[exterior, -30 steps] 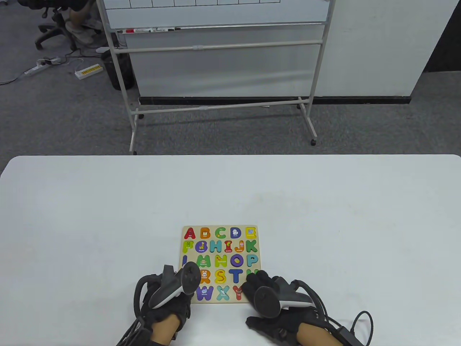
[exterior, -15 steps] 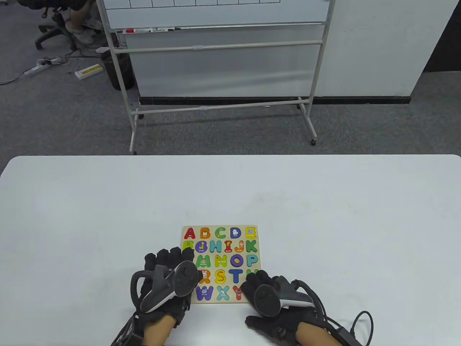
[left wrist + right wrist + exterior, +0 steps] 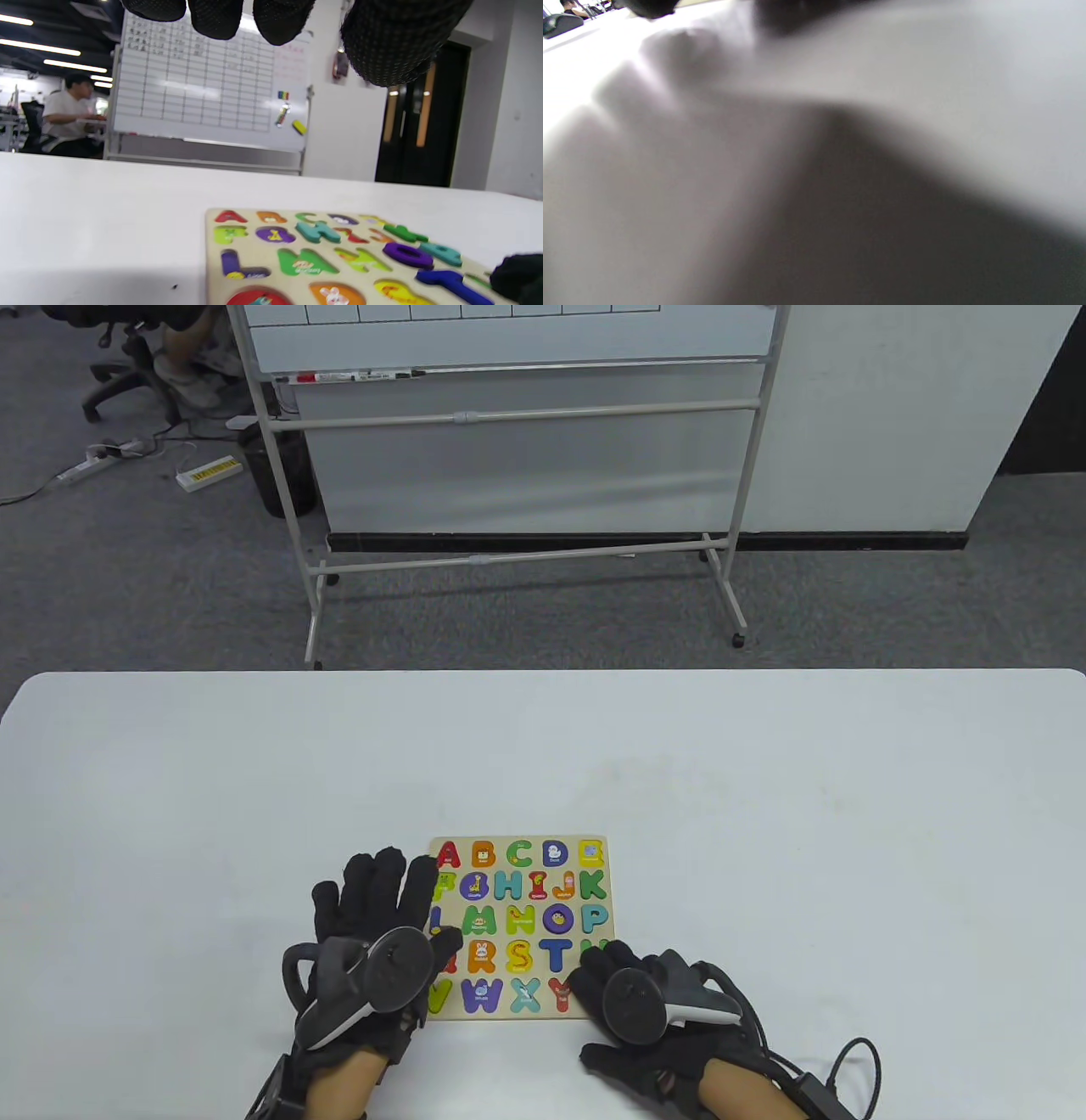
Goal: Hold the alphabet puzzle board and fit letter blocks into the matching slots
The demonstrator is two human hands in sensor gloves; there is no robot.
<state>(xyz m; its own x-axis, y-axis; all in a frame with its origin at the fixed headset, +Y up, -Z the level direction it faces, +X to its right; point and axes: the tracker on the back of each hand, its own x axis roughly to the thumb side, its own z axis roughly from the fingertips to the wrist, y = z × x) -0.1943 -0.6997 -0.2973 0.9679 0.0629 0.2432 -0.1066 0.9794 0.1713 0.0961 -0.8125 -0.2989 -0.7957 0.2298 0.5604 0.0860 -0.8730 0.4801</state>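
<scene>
The left hand (image 3: 373,925) is spread flat, holding nothing; better press the board (image 3: 517,929) edge firmly. Can't tell the right hand's (image 3: 645,1001) grip.

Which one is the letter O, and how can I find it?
Start at the white table and find the wooden letter board near the front edge, between the two gloved hands. On its third row, second from the right, sits the O. It is the purple ring there, between yellow-green N and teal P.
</scene>
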